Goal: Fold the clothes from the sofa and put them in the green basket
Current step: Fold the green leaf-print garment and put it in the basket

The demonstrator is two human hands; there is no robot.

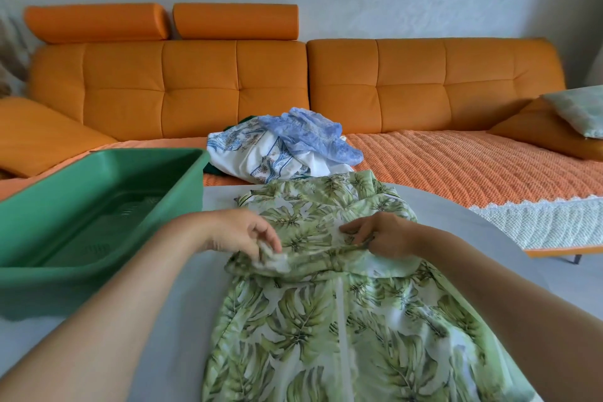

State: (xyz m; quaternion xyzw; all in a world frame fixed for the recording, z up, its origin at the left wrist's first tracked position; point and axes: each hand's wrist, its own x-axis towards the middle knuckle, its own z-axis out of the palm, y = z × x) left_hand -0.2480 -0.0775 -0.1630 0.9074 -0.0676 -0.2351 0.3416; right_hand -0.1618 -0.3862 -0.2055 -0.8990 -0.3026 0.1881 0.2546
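Left hand (243, 233) and right hand (383, 233) pinch the leaf-print garment (310, 320) mid-fold; green basket (98, 259) at nine o'clock looks empty; clothes pile (280, 153) at twelve waits.

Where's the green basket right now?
Head view, left side: the green basket sits on the white table, left of the leaf-print garment, beside the left hand.

The basket (107, 170) sits at the table's (195, 287) left edge. The garment (326, 320) lies along the table's middle, right of the basket. Behind the far edge, a clothes pile (280, 150) lies on the sofa (424, 85).
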